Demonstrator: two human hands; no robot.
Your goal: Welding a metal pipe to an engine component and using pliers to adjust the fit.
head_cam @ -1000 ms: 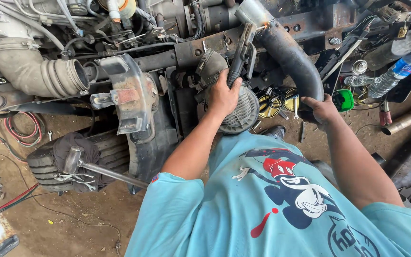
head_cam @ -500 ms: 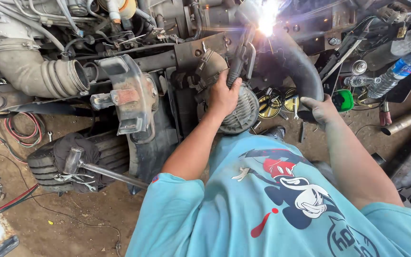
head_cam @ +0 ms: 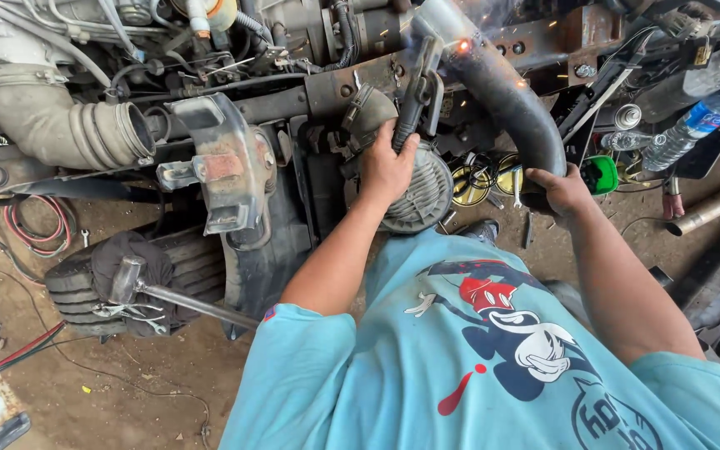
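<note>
The left hand is wrapped round the grip of a dark welding tool, whose tip meets the top end of a curved black pipe; a small orange spark glows right at that contact. The right hand is clamped on the pipe's lower end, thumb over the top, holding it against the rusty frame of the engine bay. The two hands are well apart, one at each end of the bend.

Just below the left hand sits a round ribbed grey part, touching the heel of the palm. Off to the left, a hammer lies across an old tyre on the dirt floor, with red cable coiled nearby. A plastic water bottle lies to the right, well clear of the sparks.

To my eye, doing this well depends on the right hand keeping the pipe dead steady while the tip stays on the seam, with the left wrist braced so the tip doesn't wander. The bare forearm and loose blue shirt sit close under the sparks, so I'd say a burn is the risk.
</note>
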